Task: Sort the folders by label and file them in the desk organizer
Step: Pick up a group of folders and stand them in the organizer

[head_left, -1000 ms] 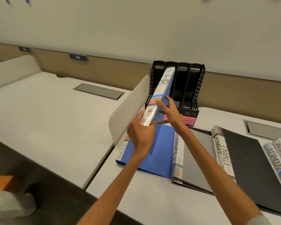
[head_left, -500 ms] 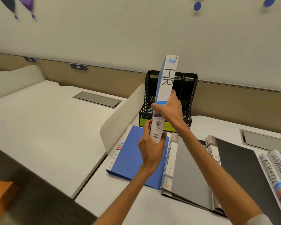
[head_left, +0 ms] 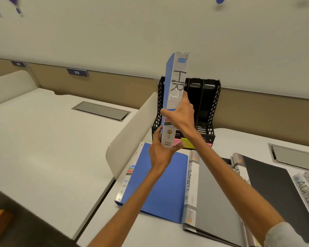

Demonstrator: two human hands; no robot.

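Above the desk (head_left: pixel 150 232), at 12 o'clock from a flat blue folder (head_left: pixel 161 189), the HR binder (head_left: pixel 176 86) stands upright before the black desk organizer (head_left: pixel 209 104). The left hand (head_left: pixel 161 152) grips its bottom end and the right hand (head_left: pixel 181 114) wraps its spine midway up.

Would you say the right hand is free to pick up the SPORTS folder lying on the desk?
Probably not yet: the right hand grips the upright HR binder, whose lower end the left hand holds. The SPORTS folder lies uncovered close below, so it looks reachable once the binder is released.
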